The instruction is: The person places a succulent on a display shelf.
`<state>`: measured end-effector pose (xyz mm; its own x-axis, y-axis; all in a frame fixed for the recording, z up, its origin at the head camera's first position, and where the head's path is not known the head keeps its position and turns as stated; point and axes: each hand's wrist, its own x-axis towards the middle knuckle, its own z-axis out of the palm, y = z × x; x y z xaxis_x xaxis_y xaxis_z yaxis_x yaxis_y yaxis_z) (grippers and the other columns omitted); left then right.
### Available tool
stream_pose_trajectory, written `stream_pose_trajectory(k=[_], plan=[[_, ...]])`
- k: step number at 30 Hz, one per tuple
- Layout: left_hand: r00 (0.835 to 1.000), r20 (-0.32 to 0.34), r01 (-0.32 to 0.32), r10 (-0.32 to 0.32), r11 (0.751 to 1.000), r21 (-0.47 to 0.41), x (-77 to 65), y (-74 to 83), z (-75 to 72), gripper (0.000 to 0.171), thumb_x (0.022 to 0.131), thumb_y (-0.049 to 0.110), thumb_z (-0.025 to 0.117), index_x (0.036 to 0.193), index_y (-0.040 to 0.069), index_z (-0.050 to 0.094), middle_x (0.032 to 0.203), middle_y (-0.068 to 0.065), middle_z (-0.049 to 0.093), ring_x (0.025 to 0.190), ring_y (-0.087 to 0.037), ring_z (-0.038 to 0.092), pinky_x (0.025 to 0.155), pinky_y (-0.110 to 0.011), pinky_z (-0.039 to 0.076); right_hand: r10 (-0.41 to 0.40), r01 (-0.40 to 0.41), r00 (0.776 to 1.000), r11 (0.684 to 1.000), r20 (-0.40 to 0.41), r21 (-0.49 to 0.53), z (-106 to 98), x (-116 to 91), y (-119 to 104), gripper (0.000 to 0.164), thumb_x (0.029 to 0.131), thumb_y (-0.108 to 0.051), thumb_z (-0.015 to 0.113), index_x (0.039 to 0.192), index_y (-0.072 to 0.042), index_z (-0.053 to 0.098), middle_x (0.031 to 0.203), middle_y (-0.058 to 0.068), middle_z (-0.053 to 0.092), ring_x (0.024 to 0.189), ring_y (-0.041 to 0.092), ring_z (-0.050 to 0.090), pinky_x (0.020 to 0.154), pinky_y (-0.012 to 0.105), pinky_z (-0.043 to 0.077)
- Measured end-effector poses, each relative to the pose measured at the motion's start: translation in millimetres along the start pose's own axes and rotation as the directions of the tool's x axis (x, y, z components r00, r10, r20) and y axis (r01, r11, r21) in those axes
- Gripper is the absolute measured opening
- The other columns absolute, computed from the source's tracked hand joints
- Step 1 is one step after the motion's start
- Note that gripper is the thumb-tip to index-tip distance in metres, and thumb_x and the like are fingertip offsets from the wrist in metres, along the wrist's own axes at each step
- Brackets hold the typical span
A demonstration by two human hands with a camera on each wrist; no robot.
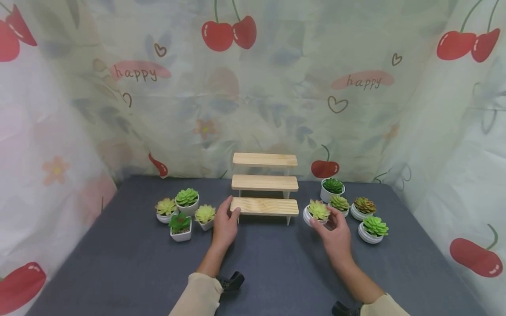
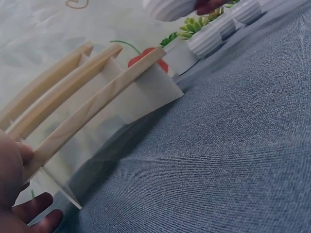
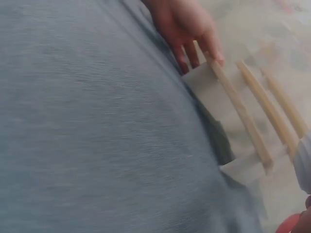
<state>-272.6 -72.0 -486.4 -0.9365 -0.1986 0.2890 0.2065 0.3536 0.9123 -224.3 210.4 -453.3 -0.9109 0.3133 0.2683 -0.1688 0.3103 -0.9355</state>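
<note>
A three-tier display stand (image 1: 265, 206) with pale wooden boards on clear side supports stands at the back middle. My left hand (image 1: 225, 228) grips the left end of its lowest board, thumb on the board and the other fingers beside the support. To the right of the stand, my right hand (image 1: 337, 237) holds a potted succulent (image 1: 318, 210) with pale green leaves between thumb and fingers. In the left wrist view, its ribbed white pot (image 2: 170, 7) is off the table. The right wrist view catches only the pot's edge (image 3: 304, 165).
Left of the stand is a group of potted succulents (image 1: 186, 197) in white pots. Several more, among them a bright green succulent (image 1: 374, 226), are at the right behind and beside my right hand. A dark cloth (image 1: 272, 267) covers the table; a cherry-print curtain (image 1: 276, 87) hangs behind.
</note>
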Motion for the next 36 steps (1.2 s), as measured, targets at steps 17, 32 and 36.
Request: stream_pose_trajectory(k=[17,32,36], plan=[[0.995,0.095,0.034,-0.034,0.999,0.003,3.8,-2.7,-4.1,0.051,0.102,0.016,0.050,0.149,0.001,0.036,0.151,-0.020,0.036,0.139,-0.032,0.033,0.112,-0.047,0.028,-0.119,0.121,0.992,0.992,-0.028,0.047,33.0,61.4,-36.8,0.056,0.084,-0.018,0.077,0.130,0.000,0.050,0.127,0.017,0.057,0.109,0.028,0.053,0.092,0.039,0.042],[0.997,0.079,-0.018,0.018,1.000,0.001,-0.8,-2.3,-3.2,0.047,0.102,0.011,0.047,0.147,-0.002,0.039,0.149,-0.021,0.038,0.137,-0.035,0.036,0.110,-0.049,0.030,-0.022,0.024,0.999,0.999,-0.038,0.042,55.7,115.3,-76.6,0.059,0.085,-0.026,0.076,0.131,-0.003,0.048,0.125,0.015,0.056,0.112,0.026,0.054,0.089,0.038,0.049],[0.997,0.071,-0.023,0.023,1.000,0.001,-1.7,-1.2,-4.0,0.046,0.103,0.011,0.046,0.146,-0.002,0.039,0.149,-0.021,0.039,0.136,-0.034,0.037,0.110,-0.049,0.031,0.040,-0.039,0.999,0.999,-0.015,0.025,63.4,130.2,-84.9,0.061,0.085,-0.026,0.076,0.133,-0.002,0.046,0.127,0.016,0.054,0.115,0.027,0.053,0.093,0.040,0.048]])
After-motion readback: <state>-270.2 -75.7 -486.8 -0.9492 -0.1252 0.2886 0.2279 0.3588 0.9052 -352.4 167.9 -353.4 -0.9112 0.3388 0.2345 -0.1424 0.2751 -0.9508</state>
